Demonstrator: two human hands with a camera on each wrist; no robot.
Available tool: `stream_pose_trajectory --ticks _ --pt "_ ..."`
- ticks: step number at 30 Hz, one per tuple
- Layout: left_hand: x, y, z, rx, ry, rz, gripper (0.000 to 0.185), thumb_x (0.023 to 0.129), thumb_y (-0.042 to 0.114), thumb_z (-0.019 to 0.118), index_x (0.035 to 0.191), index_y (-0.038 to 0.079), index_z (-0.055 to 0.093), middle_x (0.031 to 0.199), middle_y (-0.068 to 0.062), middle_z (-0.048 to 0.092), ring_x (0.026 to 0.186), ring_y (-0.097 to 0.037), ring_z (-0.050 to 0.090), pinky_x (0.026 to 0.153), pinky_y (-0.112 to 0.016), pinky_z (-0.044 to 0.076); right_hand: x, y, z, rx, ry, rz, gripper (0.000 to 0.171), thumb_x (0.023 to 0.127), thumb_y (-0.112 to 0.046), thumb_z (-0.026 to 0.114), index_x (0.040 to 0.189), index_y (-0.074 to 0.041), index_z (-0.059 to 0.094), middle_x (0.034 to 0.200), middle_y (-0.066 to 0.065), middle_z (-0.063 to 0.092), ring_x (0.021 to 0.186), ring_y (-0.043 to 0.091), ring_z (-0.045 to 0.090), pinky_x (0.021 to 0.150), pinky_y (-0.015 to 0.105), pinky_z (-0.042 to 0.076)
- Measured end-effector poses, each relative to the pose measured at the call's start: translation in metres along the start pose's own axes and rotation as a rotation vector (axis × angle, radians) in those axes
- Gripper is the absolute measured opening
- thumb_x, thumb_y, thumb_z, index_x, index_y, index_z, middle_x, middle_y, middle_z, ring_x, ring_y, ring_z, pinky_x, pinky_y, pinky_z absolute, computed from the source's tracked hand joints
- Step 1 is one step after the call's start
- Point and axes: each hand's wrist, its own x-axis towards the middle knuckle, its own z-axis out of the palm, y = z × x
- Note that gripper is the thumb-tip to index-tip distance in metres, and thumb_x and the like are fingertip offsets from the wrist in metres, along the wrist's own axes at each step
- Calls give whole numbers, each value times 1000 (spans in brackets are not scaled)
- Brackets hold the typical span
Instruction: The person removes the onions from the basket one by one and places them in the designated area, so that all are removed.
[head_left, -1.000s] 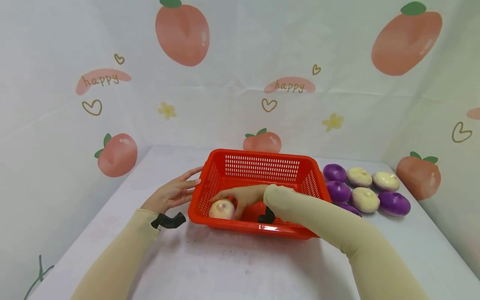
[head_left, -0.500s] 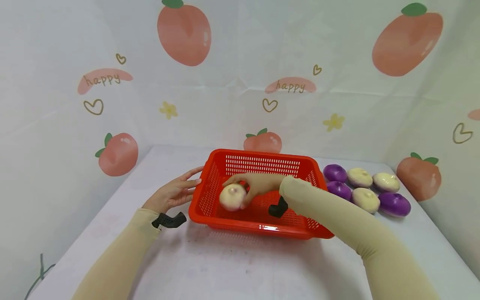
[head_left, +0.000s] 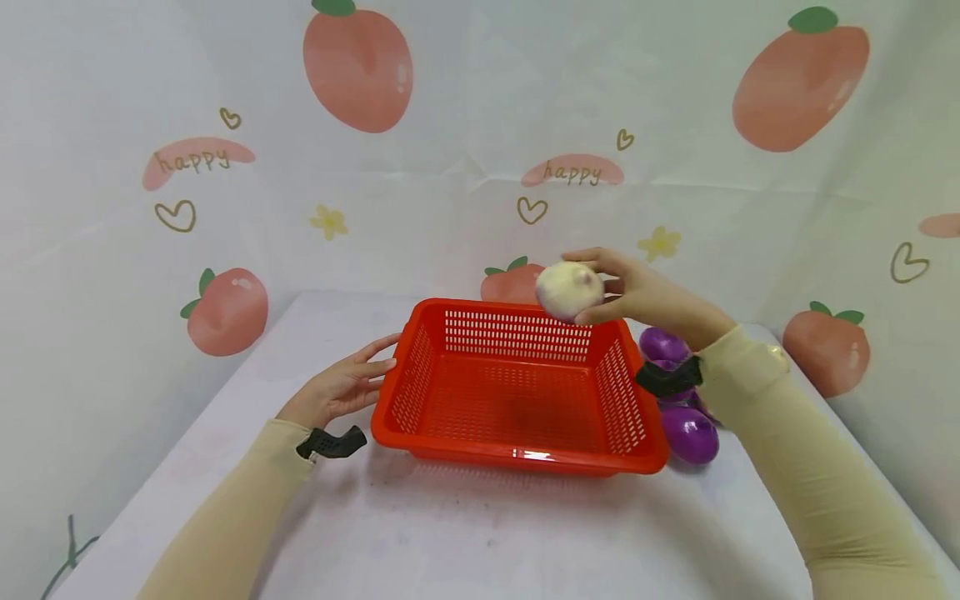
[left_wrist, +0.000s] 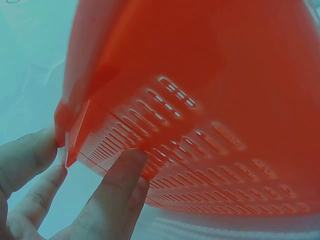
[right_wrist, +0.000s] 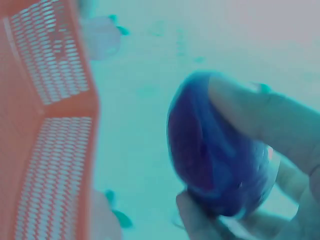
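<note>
My right hand [head_left: 626, 292] holds a turnip [head_left: 568, 290] above the back right rim of the red plastic basket [head_left: 517, 457]. The turnip is cream on top with a small nub. In the right wrist view its purple side [right_wrist: 215, 155] shows, with fingers and thumb curled round it. At the basket's left side, my left hand [head_left: 341, 387] touches the rim with fairly straight fingers. The left wrist view shows its fingers [left_wrist: 112, 190] against the slotted outer wall [left_wrist: 200, 150].
Several purple turnips [head_left: 690, 435] lie on the white table [head_left: 465, 542] right of the basket, partly hidden by my right forearm. A cream one [head_left: 777, 358] shows past the sleeve. A fruit-printed cloth [head_left: 420, 225] hangs behind the table.
My right hand has lifted the turnip out of the basket, up and to the right. A purple turnip at the basket's right front corner now shows more fully. The left hand keeps its place.
</note>
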Motion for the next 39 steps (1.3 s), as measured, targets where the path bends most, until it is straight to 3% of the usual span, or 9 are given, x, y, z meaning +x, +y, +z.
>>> stream_pose_trajectory --ticks 10,13,16,20,23,27,30,36,39 --pt "-2 -1 -1 4 -47 17 57 98 12 56 149 30 36 112 -2 65 90 -17 69 77 -30 59 -101 29 -47 -30 264 279 78 90 -26 69 150 -43 23 162 7 9 142 44 23 107 67 27" --pt "-2 -1 0 24 -42 16 57 98 13 55 149 30 35 109 -2 66 88 -16 69 77 -29 59 -128 58 -53 -81 302 323 79 92 -27 67 153 -42 18 162 16 3 140 53 17 107 39 40" --pt "-1 0 0 22 -30 13 59 98 12 55 151 29 33 109 -1 66 88 -16 69 76 -29 59 -151 88 -56 -143 344 337 78 94 -26 65 154 -36 17 161 9 11 140 53 16 88 6 39" --pt "0 0 -1 -5 -27 7 62 98 11 56 151 28 31 112 -2 65 89 -17 69 75 -30 60 -179 127 -53 -200 392 319 75 93 -23 65 154 -26 23 149 -13 28 136 4 31 77 0 31" --pt "0 -1 -2 -12 -31 6 61 98 11 56 151 28 31 112 -3 65 89 -18 69 75 -30 60 -197 147 -48 -233 376 361 78 93 -27 65 155 -14 20 154 2 27 134 11 35 100 25 40" --pt "-1 -1 -1 -18 -28 6 59 98 9 55 150 28 32 111 -3 66 87 -18 70 74 -30 60 -213 165 -37 -237 302 464 82 94 -32 61 152 1 13 146 40 21 127 57 27 90 61 40" --pt "-3 0 1 -14 -25 5 59 99 9 54 150 28 32 110 -3 66 87 -18 70 73 -30 60 -220 176 -29 -233 289 477 76 94 -30 62 150 -1 20 140 42 28 119 51 35 81 44 47" --pt "-4 0 1 9 -17 8 58 99 12 54 151 28 32 107 -2 67 84 -16 70 72 -28 60 -224 187 -19 -182 303 477 63 92 -27 64 146 -20 31 135 44 29 115 53 36 80 54 43" --pt "-4 -1 1 4 -18 8 60 98 12 55 151 28 32 109 -2 66 87 -17 70 74 -29 60 -225 191 -16 -201 301 460 64 92 -26 65 146 -17 33 133 39 36 111 23 46 82 54 41"
